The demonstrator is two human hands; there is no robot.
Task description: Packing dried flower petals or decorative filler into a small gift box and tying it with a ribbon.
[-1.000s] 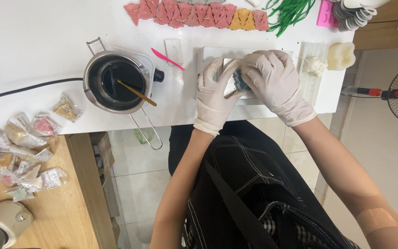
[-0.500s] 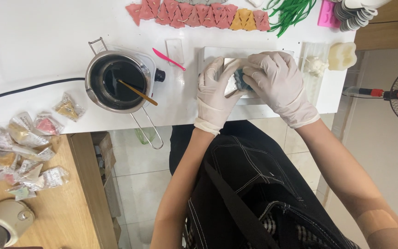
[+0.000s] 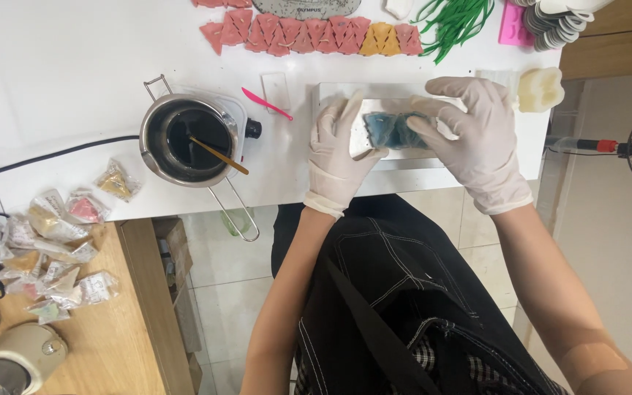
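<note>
Blue scalloped piece [image 3: 395, 130] in pale mould [image 3: 363, 139], upper centre of frame, over white tray [image 3: 404, 162]. L hand [image 3: 338, 157] grips mould's left end; R hand [image 3: 477, 139] pinches right end. Earlier R hand covered it; now the blue piece is exposed.

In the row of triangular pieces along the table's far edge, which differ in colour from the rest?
The two orange triangles, near the row's right end beside the green strips; all the others are pink.

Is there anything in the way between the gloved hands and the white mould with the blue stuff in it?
Nothing visible. The left hand grips the white mould at its left end and the right hand grips its right end, both touching it directly over the white tray. The pink spatula and metal pot lie off to the left.
</note>
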